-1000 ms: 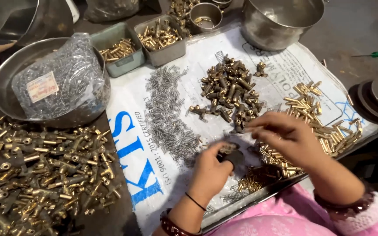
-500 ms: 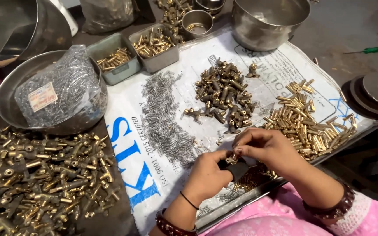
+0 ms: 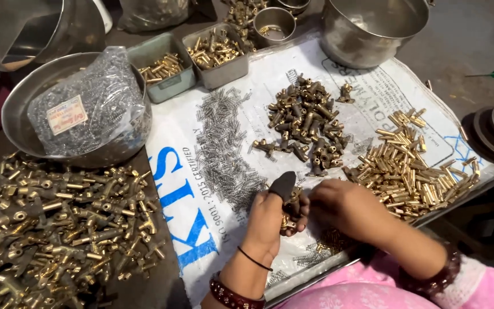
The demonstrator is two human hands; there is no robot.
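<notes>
Brass fitting (image 3: 293, 205) sits clamped in my left grip (image 3: 273, 214); my right grip (image 3: 341, 207) closes on its end, above the white sack (image 3: 201, 240).

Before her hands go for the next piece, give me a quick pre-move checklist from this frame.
1. Brass fitting secure in the left hand: ok, fingers wrap it, thumb in a dark cover.
2. Right hand at the fitting: ok, fingertips meet it; what they pinch, cannot tell.
3. Springs within reach: ok, spread on the white sack just left of the hands.
4. Brass tubes in supply: ok, heap right of the right hand.
5. Unassembled dark fittings in supply: ok, pile beyond the hands.
6. Part seated in the fitting: cannot tell, fingers hide it.
</notes>
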